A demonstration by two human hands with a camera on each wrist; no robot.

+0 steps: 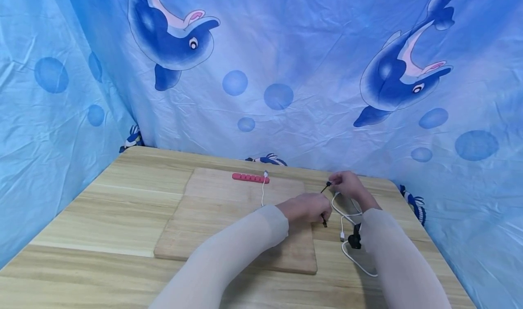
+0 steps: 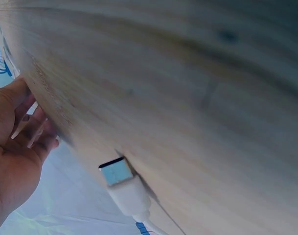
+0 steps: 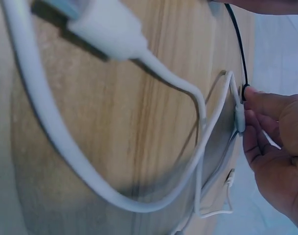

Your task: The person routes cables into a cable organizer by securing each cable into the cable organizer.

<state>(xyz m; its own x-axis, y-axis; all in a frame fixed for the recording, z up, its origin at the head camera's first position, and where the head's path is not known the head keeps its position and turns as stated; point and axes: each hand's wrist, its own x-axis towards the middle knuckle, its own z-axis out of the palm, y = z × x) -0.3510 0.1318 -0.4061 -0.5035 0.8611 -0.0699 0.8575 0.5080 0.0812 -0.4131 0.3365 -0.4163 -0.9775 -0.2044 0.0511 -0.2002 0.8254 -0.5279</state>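
In the head view my left hand point(image 1: 311, 207) is over the right edge of the wooden board, gripping a black cable point(image 1: 324, 188). One black end of that cable sticks out below this hand. My right hand point(image 1: 348, 184), farther back on the table, pinches the cable's other end between thumb and fingers. The right wrist view has the black cable point(image 3: 240, 41) stretched between my right hand point(image 3: 281, 142) and the left one. A white connector point(image 3: 240, 118) lies right at the right fingertips. Palm and fingers of my left hand point(image 2: 16, 142) show in the left wrist view.
A red cable holder strip point(image 1: 245, 177) lies on the wooden board point(image 1: 229, 218), a white cable point(image 1: 263, 193) at its right end. Right of the board are looped white cables point(image 1: 347, 253) and a black bundle point(image 1: 354, 238). A dolphin-print curtain point(image 1: 318, 72) hangs behind the table.
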